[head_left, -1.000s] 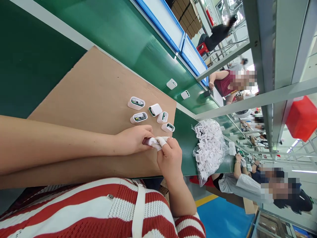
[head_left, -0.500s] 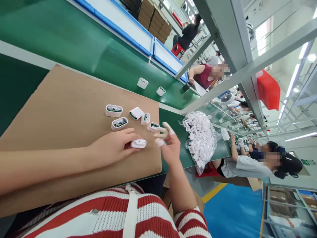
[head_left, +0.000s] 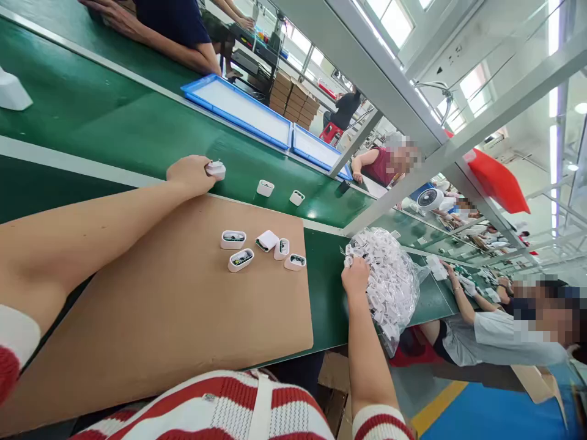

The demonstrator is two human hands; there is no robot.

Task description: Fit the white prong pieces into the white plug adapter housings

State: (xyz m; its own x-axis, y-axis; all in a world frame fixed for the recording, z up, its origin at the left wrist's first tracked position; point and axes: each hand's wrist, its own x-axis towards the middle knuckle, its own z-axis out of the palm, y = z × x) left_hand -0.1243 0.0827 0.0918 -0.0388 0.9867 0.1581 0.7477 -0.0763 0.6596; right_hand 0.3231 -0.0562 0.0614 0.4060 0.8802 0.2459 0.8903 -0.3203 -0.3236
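Observation:
My left hand (head_left: 192, 176) is stretched out over the green belt, closed around a white charger plug (head_left: 216, 170) with metal pins showing. At the left edge of a clear plastic bag of small white plastic parts (head_left: 389, 287), my right hand (head_left: 356, 276) has its fingers curled in among the parts; what they pinch is hidden. On the brown cardboard between the hands sit several open white charger housings (head_left: 241, 260) with circuit boards inside. One of them, a white housing (head_left: 266, 241), lies tipped on its side.
Two white charger housings stand on the green belt (head_left: 137, 143): one housing (head_left: 265, 187) and another (head_left: 297, 197). Beyond are blue-rimmed trays (head_left: 243, 110). A metal post (head_left: 389, 183) rises behind the bag. A co-worker in a grey shirt (head_left: 509, 336) sits at the right.
My left hand has carried the charger plug from the cardboard out to the belt. My right hand has moved right, from beside the housings to the bag. The view has shifted.

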